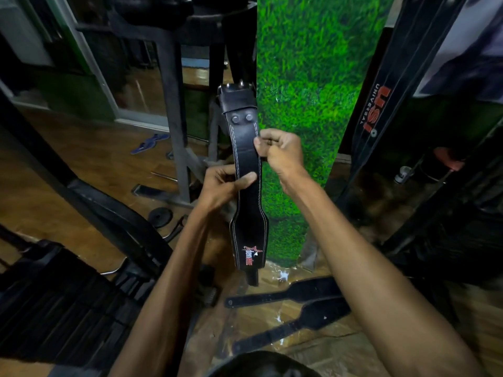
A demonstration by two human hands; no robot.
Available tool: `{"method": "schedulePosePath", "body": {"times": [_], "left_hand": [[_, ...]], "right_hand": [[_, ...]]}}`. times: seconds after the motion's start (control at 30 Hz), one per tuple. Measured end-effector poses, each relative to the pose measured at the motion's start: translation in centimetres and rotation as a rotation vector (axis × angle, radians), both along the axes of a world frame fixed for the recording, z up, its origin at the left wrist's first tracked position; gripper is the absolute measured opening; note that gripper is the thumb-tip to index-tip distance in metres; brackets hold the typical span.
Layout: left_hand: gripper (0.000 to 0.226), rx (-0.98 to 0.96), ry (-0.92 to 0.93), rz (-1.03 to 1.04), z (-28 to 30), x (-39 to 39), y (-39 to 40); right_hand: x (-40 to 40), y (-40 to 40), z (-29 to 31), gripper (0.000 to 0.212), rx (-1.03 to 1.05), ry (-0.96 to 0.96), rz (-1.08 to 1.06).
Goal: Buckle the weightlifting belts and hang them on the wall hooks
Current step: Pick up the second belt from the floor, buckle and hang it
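Observation:
A black leather weightlifting belt (246, 148) with white stitching hangs upright in front of me, its metal buckle (236, 87) at the top and its wide logo part low down. My left hand (226, 183) grips the belt's strap from the left, thumb across its front. Higher up, my right hand (280, 151) pinches the strap's right edge. Two more black belts (294, 292) (307, 319) lie flat on the floor below. No wall hook is visible.
A pillar covered in green artificial grass (307, 104) stands just behind the belt. Dark gym machine frames (174, 118) and a USI-marked machine (378, 110) flank it. A weight plate (160, 216) and blue slippers (149, 142) lie on the wooden floor at left.

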State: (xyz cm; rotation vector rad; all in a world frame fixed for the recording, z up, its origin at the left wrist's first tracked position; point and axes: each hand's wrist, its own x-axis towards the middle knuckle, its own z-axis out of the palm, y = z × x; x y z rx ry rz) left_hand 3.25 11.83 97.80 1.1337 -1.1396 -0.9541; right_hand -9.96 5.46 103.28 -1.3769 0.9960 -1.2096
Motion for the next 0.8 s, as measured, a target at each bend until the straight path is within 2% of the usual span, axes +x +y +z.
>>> {"method": "schedulePosePath", "body": {"times": [0.03,0.1,0.13,0.27,0.33,0.4,0.47,0.6,0.67,0.8], "left_hand": [[0.011,0.002,0.068,0.049,0.8,0.1,0.2],[0.017,-0.042,0.187,0.110,2.8,0.8,0.2],[0.020,-0.087,0.189,0.122,4.0,1.1,0.0],[0.013,-0.246,0.080,0.217,7.3,1.4,-0.8],[0.021,-0.269,0.033,0.205,7.1,1.6,-1.1],[0.019,-0.263,-0.030,0.191,6.6,1.5,-1.1],[0.018,-0.254,-0.052,0.184,5.8,1.2,-0.9],[0.010,-0.236,-0.119,0.155,4.6,1.3,-1.5],[0.027,-0.229,-0.150,0.163,4.4,1.2,-1.7],[0.023,-0.233,-0.113,0.158,4.3,1.6,-1.5]], "right_hand": [[0.0,0.0,0.0,0.010,-0.026,0.012,-0.013],[-0.1,0.2,-0.7,0.014,-0.047,0.022,-0.026],[-0.1,0.3,-0.9,0.015,-0.047,0.029,-0.024],[-0.1,1.2,-1.4,0.014,0.001,0.080,0.051],[-0.5,1.5,-0.3,0.018,0.071,0.008,0.110],[-0.9,0.8,1.3,0.019,0.054,-0.057,0.099],[-1.3,-0.3,3.2,0.032,0.020,-0.016,0.072],[-1.1,-1.1,6.1,0.068,0.085,0.236,0.207],[-1.3,-0.7,6.6,0.072,0.060,0.205,0.280],[-2.3,0.5,6.3,0.084,-0.021,0.009,0.284]]}}
